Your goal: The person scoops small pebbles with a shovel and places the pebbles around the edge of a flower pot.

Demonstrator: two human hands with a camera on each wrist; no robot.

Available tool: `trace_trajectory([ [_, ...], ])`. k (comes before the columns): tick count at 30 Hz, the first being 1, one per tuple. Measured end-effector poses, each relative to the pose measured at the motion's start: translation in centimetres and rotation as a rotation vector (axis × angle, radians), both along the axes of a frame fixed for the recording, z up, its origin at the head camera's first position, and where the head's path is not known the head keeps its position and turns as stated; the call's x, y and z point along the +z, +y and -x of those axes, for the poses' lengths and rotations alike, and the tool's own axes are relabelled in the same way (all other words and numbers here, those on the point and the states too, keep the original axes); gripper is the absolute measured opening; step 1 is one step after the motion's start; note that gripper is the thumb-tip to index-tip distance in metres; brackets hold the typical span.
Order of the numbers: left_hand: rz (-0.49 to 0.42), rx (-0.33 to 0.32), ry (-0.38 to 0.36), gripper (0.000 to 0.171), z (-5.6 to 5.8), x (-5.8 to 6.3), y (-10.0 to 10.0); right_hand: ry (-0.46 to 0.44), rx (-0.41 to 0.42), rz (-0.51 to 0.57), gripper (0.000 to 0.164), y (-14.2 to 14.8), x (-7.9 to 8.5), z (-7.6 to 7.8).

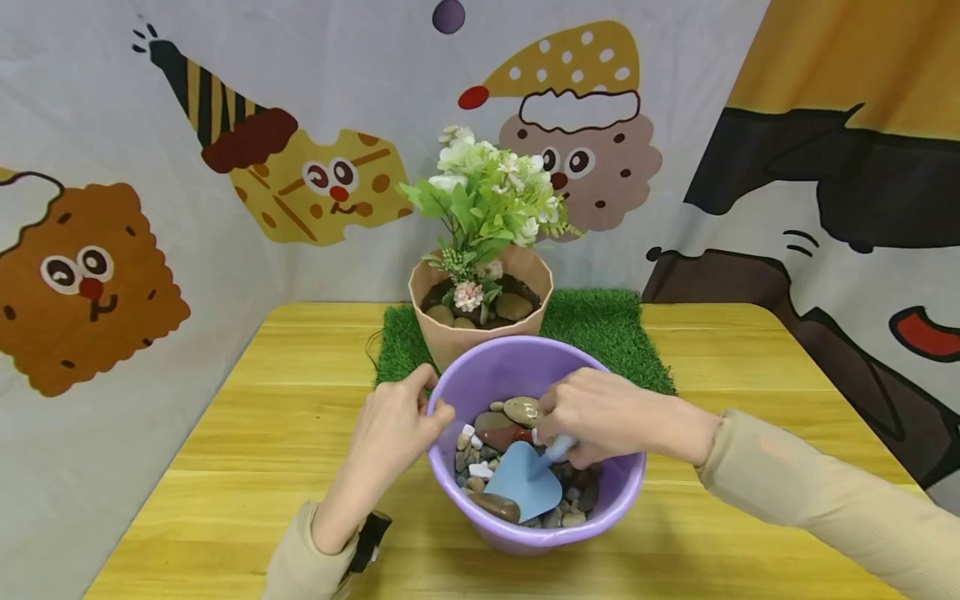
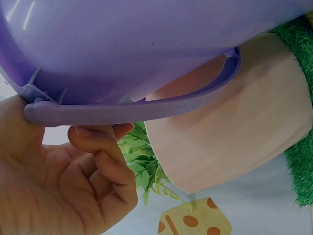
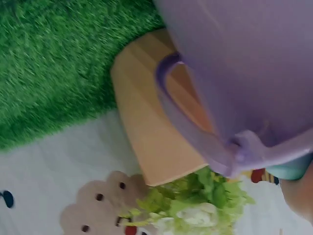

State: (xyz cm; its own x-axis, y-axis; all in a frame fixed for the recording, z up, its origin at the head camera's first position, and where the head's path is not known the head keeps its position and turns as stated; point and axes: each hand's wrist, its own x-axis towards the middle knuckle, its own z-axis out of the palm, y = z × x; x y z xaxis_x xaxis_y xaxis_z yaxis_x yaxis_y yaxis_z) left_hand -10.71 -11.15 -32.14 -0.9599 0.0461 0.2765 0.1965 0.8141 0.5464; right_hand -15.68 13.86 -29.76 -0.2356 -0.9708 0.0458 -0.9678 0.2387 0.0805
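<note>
A purple bucket holds pebbles and larger stones, among them a brown stone and a reddish one. Inside it, my right hand grips the handle of a small blue shovel, whose blade lies on the stones. My left hand holds the bucket's left rim, thumb over the edge. In the left wrist view its other fingers curl below the lowered bucket handle. The right wrist view catches only a bit of my right hand at its edge.
Just behind the bucket, a peach flowerpot with white flowers, soil and stones stands on a green turf mat. A wooden table lies underneath. The backdrop cloth with cartoon prints hangs behind.
</note>
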Motion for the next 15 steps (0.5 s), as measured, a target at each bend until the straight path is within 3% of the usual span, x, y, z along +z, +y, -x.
trace_trajectory([
  [9, 0.006, -0.004, -0.009, 0.009, 0.0, 0.0, -0.1, -0.091, -0.045, 0.048, 0.023, 0.5, -0.4, 0.8],
  [15, 0.002, -0.008, -0.010, 0.009, 0.0, -0.1, -0.1, -0.232, -0.111, 0.058, 0.024, 0.8, 0.5, 1.4],
])
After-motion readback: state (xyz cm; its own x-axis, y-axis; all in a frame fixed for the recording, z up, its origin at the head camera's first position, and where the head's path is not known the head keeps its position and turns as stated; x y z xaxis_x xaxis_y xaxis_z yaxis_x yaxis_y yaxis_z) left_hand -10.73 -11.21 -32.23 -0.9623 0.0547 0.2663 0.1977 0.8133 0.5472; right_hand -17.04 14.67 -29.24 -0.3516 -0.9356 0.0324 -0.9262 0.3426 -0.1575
